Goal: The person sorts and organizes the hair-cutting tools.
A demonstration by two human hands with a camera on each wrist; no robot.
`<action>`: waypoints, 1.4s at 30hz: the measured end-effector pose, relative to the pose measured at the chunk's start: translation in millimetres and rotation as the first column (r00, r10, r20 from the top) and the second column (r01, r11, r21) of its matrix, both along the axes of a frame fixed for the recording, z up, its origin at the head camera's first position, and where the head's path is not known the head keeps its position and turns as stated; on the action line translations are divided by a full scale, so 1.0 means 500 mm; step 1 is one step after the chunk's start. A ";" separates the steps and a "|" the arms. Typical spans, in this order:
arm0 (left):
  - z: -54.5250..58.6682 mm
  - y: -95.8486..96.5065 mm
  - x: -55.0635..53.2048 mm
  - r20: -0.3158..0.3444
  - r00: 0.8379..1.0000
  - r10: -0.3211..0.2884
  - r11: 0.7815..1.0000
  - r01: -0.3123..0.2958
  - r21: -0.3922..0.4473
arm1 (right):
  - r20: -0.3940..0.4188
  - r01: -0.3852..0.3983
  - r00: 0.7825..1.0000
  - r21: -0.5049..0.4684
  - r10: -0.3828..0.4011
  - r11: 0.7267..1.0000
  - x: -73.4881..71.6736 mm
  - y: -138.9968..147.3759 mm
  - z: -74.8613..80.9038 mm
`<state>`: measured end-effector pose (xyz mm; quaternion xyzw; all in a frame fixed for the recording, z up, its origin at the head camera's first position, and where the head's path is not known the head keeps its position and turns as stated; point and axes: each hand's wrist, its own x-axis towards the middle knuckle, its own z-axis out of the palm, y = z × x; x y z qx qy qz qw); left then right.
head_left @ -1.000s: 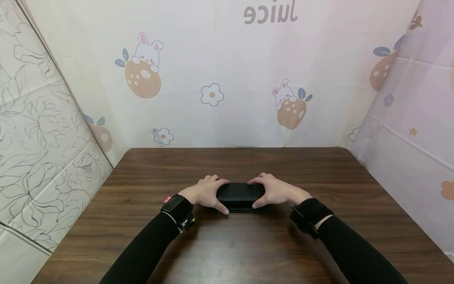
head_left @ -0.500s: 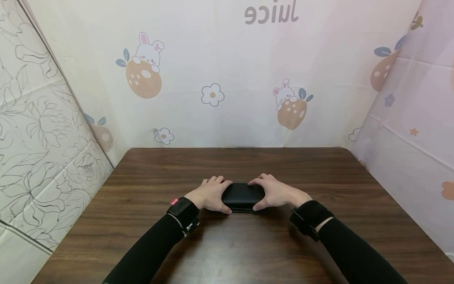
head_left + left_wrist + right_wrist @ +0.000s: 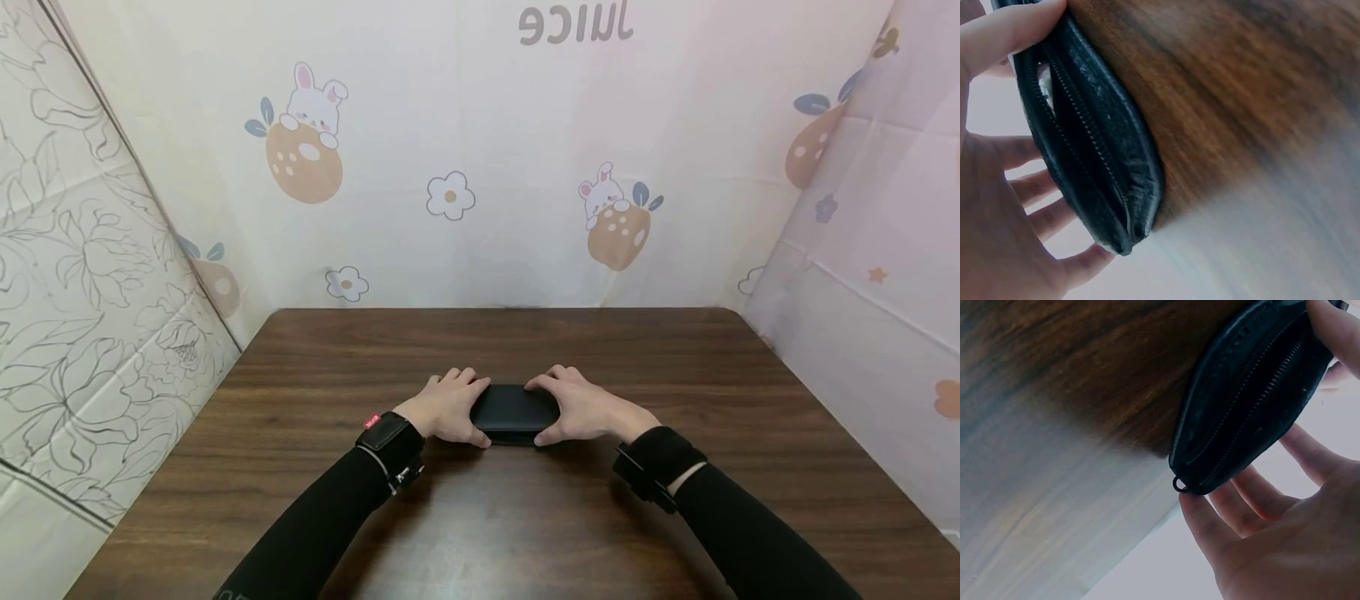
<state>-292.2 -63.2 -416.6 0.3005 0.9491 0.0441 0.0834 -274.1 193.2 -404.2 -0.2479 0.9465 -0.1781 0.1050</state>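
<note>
A black leather zip wallet [image 3: 514, 408] lies on the wooden table in front of me. My left hand [image 3: 447, 408] grips its left end, with the thumb along the near edge and the fingers round the far side. At the right end my right hand [image 3: 588, 406] holds it the same way. Both wrist views look at the wallet's ends, where the zipper teeth [image 3: 1085, 112] stand parted along a narrow gap. Something small and whitish [image 3: 1046, 84] shows inside that gap in the left wrist view. A little ring [image 3: 1179, 484] sticks out at the corner in the right wrist view.
Brown wood-grain tabletop [image 3: 480, 517] surrounds the wallet. A pale printed curtain [image 3: 480, 125] hangs behind the table's far edge, with further printed sheets on both sides. Black bands with small devices [image 3: 390, 446] sit on both wrists over black sleeves.
My left hand has shifted slightly right and closed in on the wallet's left end, which shows a shorter length between the hands. The right hand stays nearly still. The head view has tilted a little.
</note>
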 end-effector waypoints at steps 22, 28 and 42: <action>0.008 0.002 0.008 -0.013 0.999 -0.031 0.999 0.030 -0.042 | 0.048 0.007 0.999 -0.058 -0.004 0.998 0.002 0.045 0.010; 0.006 0.001 0.010 -0.017 0.999 -0.037 0.998 0.036 -0.045 | 0.026 0.010 1.000 -0.093 -0.007 0.996 -0.004 0.078 0.017; 0.005 0.001 0.005 -0.007 1.000 -0.028 0.999 0.028 -0.042 | 0.015 0.069 0.998 -0.112 -0.067 0.991 -0.036 0.103 -0.008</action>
